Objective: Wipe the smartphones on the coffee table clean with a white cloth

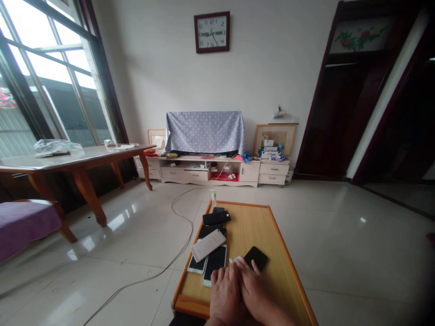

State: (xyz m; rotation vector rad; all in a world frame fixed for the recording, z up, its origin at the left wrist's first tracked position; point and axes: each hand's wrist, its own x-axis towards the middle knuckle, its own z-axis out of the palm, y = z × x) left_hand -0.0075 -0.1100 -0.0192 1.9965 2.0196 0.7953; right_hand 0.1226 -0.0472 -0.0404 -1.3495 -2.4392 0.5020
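Both of my hands rest side by side on a low wooden table (251, 226), at its near end. My left hand (226, 294) lies flat with the fingers stretched forward, its tips at the lower edge of a dark-screened phone (215, 265). My right hand (258, 292) lies against it, fingers extended toward a black phone (256, 258) and a small white item (235, 259) that I cannot make out. Further up the table's left side lie a pinkish phone (208, 245), back up, and several more phones, the farthest being black (216, 218).
A small bottle (214, 198) stands at the table's far left corner. A white cable (176, 213) snakes across the tiled floor to a TV cabinet (210, 170) under a cloth-covered screen. A long wooden table (68, 158) and a purple bench (23, 222) stand at left.
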